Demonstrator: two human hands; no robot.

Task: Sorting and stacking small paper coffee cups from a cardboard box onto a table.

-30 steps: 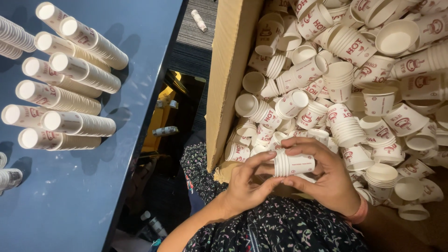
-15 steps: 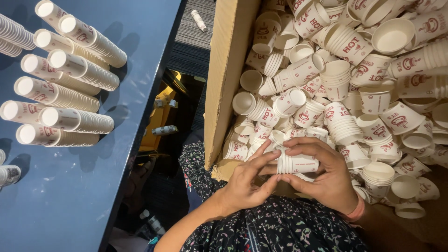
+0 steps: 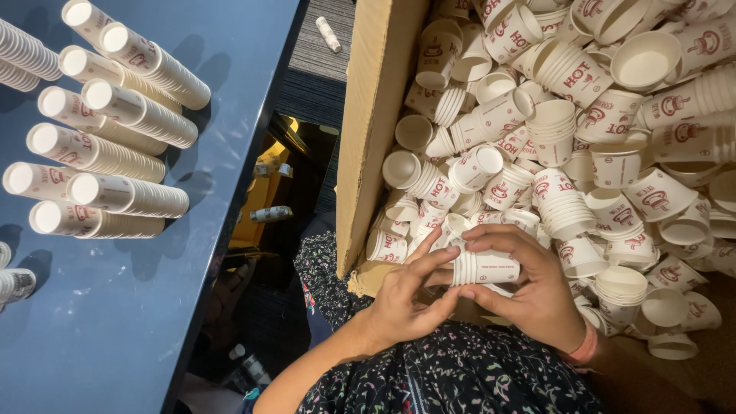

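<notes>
A: What do the hands hold?

B: The right hand is wrapped around a short nested stack of white paper cups, lying sideways just above the lap. The left hand is half open, fingertips touching the stack's rim end.

A: And around them?

B: Behind the stack, a cardboard box brims with loose red-printed paper cups, singly and in small nests. To the left, a dark blue table carries long cup stacks laid on their sides in rows. A floral garment covers the lap.
</notes>
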